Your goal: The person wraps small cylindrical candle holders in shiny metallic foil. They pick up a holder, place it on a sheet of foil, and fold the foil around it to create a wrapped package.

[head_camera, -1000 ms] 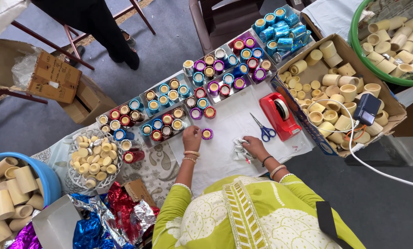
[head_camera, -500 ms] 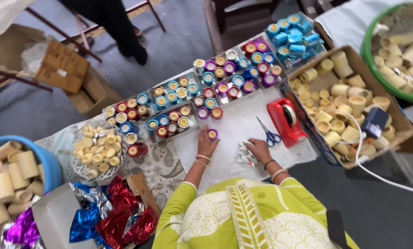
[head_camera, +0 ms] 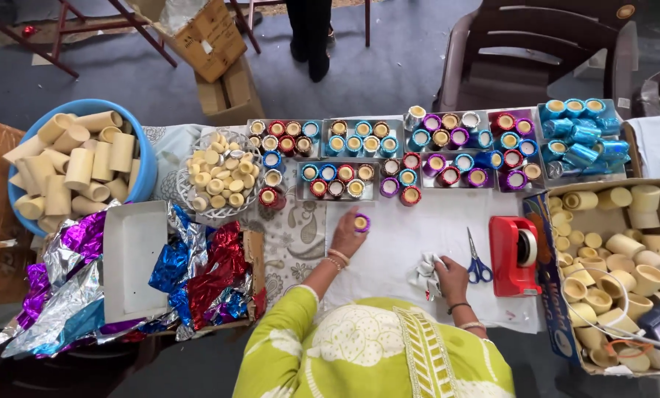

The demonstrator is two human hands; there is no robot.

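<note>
Bright even daylight, soft shadows, sharp focus, slight wide-angle edge distortion

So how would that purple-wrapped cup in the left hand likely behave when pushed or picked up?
The purple foil-wrapped cup is short and round, so on its side it would probably roll. Held by fingertips of the left hand, it seems light. Its shiny foil looks thin, so it likely creases or slips under a firm squeeze.
</note>
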